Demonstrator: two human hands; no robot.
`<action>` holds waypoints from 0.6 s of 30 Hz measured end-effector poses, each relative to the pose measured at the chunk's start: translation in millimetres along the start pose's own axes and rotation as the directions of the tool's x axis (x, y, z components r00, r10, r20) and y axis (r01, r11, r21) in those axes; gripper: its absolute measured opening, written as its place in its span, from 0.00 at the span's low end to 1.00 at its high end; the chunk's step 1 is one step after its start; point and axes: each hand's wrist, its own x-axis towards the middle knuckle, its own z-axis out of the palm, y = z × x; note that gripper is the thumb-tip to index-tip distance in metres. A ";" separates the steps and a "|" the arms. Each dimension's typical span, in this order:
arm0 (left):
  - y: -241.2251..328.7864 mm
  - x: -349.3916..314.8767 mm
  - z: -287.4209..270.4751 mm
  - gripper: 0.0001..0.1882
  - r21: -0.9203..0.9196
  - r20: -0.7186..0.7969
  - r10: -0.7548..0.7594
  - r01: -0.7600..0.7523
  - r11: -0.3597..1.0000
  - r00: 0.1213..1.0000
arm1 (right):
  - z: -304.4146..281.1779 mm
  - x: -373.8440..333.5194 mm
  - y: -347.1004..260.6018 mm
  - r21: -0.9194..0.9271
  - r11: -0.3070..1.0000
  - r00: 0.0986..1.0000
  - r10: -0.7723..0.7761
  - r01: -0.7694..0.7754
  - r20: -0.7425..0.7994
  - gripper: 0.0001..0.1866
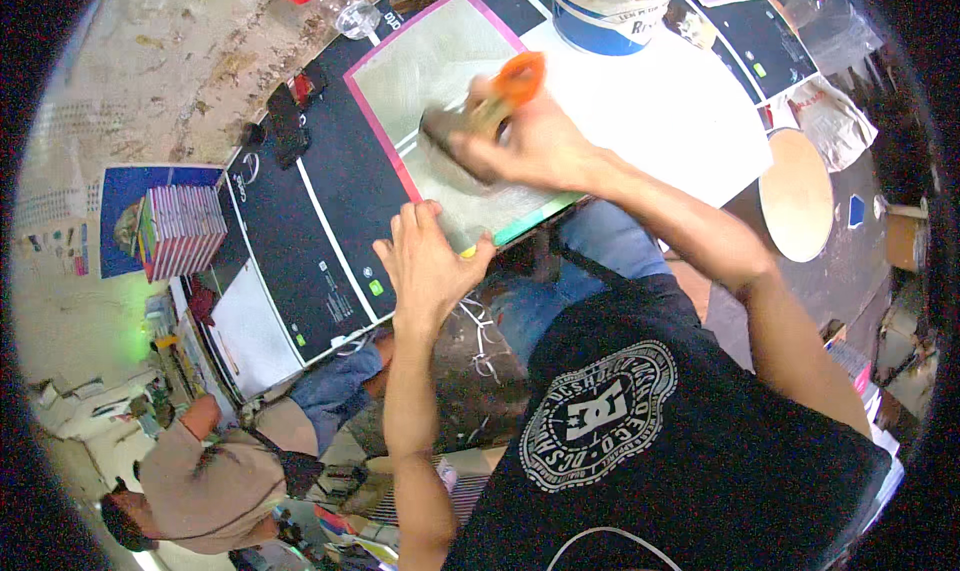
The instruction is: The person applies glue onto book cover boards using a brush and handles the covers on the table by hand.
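Note:
A rectangular grey-green sheet with pink edges (430,61) lies at a slant on the table, its near edge showing green and yellow strips. My right hand (540,146) is closed around a wide brush with an orange handle (522,76), held over the sheet. Motion blurs the brush's dark lower end, so I cannot tell exactly where it touches. My left hand (425,261) lies at the sheet's near left corner, fingers spread, thumb and fingertips on its edge.
A large white sheet (670,121) extends to the right under a white and blue bucket (605,16). Black panels (345,201) cover the table on the left. A stack of books (185,231) stands further left. Another person (215,476) sits at lower left. A round tan disc (796,196) lies at right.

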 end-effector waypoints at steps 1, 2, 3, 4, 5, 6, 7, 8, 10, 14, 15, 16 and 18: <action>-0.5 -0.4 0.4 0.33 0.007 0.010 0.004 -0.004 1.000 1.000 | 12.3 -0.2 4.7 -0.111 0.992 0.995 -0.060 0.068 0.076 0.15; 0.2 -1.7 -2.8 0.34 0.022 0.010 -0.015 0.015 1.000 1.000 | 10.6 6.4 15.6 -0.086 0.993 0.980 0.092 -0.078 0.176 0.16; -0.3 -3.5 -4.1 0.34 0.034 0.009 -0.034 0.033 0.999 0.999 | -9.7 11.9 31.5 -0.114 0.989 0.973 0.115 -0.093 0.202 0.15; -0.5 -2.7 0.5 0.34 0.020 -0.014 -0.034 0.034 0.999 0.999 | -34.0 23.4 46.2 -0.286 0.952 0.984 0.144 -0.109 0.104 0.16; 0.0 -0.5 0.9 0.34 0.014 -0.018 -0.046 0.047 0.999 0.999 | -65.7 33.1 58.1 -0.465 0.881 0.992 0.121 -0.092 0.034 0.17; 3.7 2.6 -1.1 0.34 0.001 -0.007 -0.033 0.033 0.999 0.999 | -96.2 40.8 77.7 -0.511 0.851 0.992 0.120 -0.118 -0.029 0.17; 3.7 2.9 -1.5 0.34 -0.009 0.007 -0.028 0.028 1.000 1.000 | -112.3 47.7 57.4 -0.602 0.785 0.988 0.144 -0.147 -0.053 0.16; 3.6 4.5 -1.8 0.34 -0.012 0.003 -0.023 0.023 1.000 1.000 | -115.5 52.8 53.4 -0.524 0.845 0.993 0.063 -0.105 -0.096 0.14; 0.0 -1.0 -1.7 0.33 -0.009 0.010 -0.073 0.073 0.997 0.997 | -112.0 63.6 23.1 -0.234 0.971 0.995 0.029 -0.051 -0.098 0.13; 4.3 1.4 -3.0 0.32 -0.010 0.018 -0.099 0.099 0.995 0.995 | -52.0 93.6 33.5 -0.322 0.873 0.930 -0.345 0.367 0.125 0.16; 6.8 2.4 -3.3 0.32 0.000 0.012 -0.100 0.100 0.995 0.995 | -48.2 109.2 46.8 -0.418 0.853 0.927 -0.180 0.313 0.329 0.15; 8.6 3.0 -4.6 0.32 0.004 0.022 -0.103 0.103 0.995 0.994 | -45.3 128.5 57.4 -0.474 0.834 0.940 -0.142 0.283 0.311 0.15; 14.8 6.6 -4.8 0.32 0.013 0.022 -0.103 0.102 0.995 0.994 | -50.7 185.8 103.9 -0.567 0.789 0.967 -0.132 0.235 0.216 0.13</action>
